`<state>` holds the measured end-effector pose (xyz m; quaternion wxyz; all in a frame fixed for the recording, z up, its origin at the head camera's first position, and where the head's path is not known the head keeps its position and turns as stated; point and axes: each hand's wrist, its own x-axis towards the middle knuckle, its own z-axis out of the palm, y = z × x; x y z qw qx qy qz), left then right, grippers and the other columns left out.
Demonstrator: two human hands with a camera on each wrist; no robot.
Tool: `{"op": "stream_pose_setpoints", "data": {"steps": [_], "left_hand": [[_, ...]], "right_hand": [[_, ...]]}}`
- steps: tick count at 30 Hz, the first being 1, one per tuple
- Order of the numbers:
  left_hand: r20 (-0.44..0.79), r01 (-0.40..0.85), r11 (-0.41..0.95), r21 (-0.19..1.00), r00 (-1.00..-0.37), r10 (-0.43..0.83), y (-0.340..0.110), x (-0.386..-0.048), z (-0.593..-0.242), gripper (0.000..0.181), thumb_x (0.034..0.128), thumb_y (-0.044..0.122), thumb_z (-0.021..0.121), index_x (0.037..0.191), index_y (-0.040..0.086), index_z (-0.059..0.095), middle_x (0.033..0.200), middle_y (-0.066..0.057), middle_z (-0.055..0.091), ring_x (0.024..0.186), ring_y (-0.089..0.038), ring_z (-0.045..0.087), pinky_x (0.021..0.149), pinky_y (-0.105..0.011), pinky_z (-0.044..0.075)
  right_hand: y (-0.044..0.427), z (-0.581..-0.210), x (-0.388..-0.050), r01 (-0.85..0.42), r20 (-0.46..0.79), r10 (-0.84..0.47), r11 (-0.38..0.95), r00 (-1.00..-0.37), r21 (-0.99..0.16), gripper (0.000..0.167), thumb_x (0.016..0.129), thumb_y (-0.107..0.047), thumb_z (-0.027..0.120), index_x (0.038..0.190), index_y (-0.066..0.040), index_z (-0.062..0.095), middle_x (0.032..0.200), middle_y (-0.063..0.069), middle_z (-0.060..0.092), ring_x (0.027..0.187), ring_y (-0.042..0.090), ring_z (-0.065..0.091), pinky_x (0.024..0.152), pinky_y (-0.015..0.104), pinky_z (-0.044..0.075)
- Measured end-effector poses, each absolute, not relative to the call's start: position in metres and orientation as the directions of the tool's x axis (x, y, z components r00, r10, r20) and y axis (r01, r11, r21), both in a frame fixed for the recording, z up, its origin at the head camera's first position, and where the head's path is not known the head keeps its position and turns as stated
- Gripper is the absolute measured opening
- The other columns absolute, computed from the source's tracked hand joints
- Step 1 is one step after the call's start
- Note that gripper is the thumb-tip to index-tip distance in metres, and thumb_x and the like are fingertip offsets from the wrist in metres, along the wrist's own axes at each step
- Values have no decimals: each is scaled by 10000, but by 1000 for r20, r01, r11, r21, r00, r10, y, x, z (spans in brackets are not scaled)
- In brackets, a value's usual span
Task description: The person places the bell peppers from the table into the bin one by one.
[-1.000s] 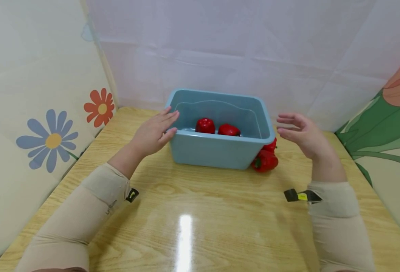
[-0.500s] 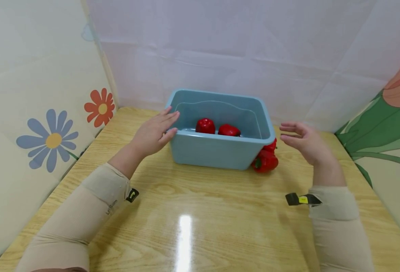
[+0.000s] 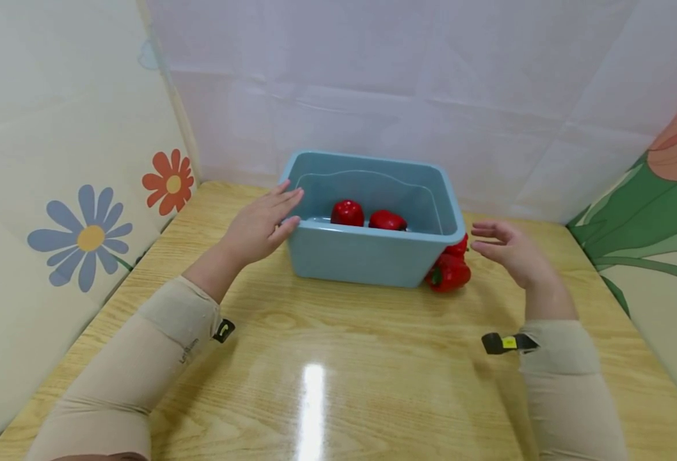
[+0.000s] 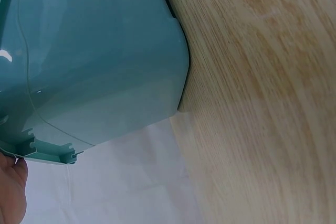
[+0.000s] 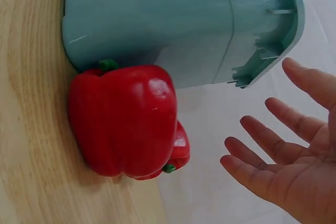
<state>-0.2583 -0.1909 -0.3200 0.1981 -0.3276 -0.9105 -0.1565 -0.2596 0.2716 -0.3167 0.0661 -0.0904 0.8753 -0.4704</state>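
"Your hands first: how does the left one lie?"

"Your left hand [image 3: 252, 227] rests on the left end of the blue bin [image 3: 356, 256], its fingers straight and spread over the rim and its thumb near the front corner. The left wrist view shows only a small part of that hand, low at the edge, meeting the rim."

"And your right?"

"Your right hand [image 3: 517, 256] hangs in the air just beside the bin's right end, fingers loosely spread and holding nothing. In the right wrist view the thumb tip comes very near the rim, with the palm partly turned to the camera."

"Where do you have the peppers?"

"Two are inside your bin: one red pepper [image 3: 347, 212] stands left of the middle, and a second red pepper [image 3: 388, 221] lies just to its right. Outside, at the right end, a larger-looking red pepper [image 5: 123, 121] with a green stem sits close by the wall; I cannot tell whether they touch. Behind it is another red pepper [image 5: 181, 148], partly hidden."

"What is around you?"

"Your bin stands upright on a wood-grain table [image 3: 373, 346], towards its far side. A white sheet [image 3: 361, 77] hangs behind it. On your left a panel carries a blue flower [image 3: 90, 238] and an orange-red flower [image 3: 169, 182]; beige sleeves [image 3: 565, 390] cover both your forearms."
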Motion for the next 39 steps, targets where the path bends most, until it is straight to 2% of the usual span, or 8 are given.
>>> {"op": "stream_pose_setpoints", "data": {"steps": [4,9,13,17,22,39], "left_hand": [[468,660,736,151,-704,535,-191,-259,-321,515,972,309,405,1402,30,344,1419,-115,382,1380,-235,188,1100,-404,202],[468,659,736,153,-705,534,-192,-260,-322,516,971,310,409,1398,26,351,1418,-113,383,1381,-229,185,1100,-403,201],[467,658,737,157,-707,531,-192,-259,-322,516,971,314,406,1394,22,357,1420,-110,382,1381,-226,184,1100,-401,200],[472,660,736,151,-703,533,-192,-259,-322,516,969,312,412,1394,24,360,1417,-111,387,1379,-230,190,1099,-403,202],[471,664,734,147,-699,538,-192,-260,-322,515,970,308,411,1398,29,351,1416,-116,386,1380,-232,188,1102,-399,197],[467,660,738,141,-701,539,-191,-260,-321,523,960,310,430,1392,23,363,1419,-108,385,1381,-229,185,1099,-408,202]], "right_hand": [[272,-324,-262,-90,-38,-218,546,-975,-833,602,866,-333,614,1352,-61,385,1365,181,400,1198,355,429,1001,547,314],[270,-334,-265,-113,-26,-256,514,-966,-850,524,886,-241,604,1323,-29,410,1345,207,419,1168,367,460,994,528,336],[268,-341,-268,-137,-15,-302,476,-953,-869,515,884,-203,610,1305,15,411,1331,230,424,1212,396,424,1001,518,332],[268,-345,-269,-106,-50,-300,480,-953,-871,530,877,-195,620,1310,17,399,1347,230,407,1262,406,350,1015,541,296],[268,-352,-270,-86,-64,-297,466,-953,-880,511,876,-153,617,1295,41,398,1342,247,403,1256,412,350,1019,533,294],[266,-369,-272,-28,-150,-286,534,-946,-845,597,844,-230,661,1336,-12,404,1377,213,375,1262,393,337,1002,515,331]]}}
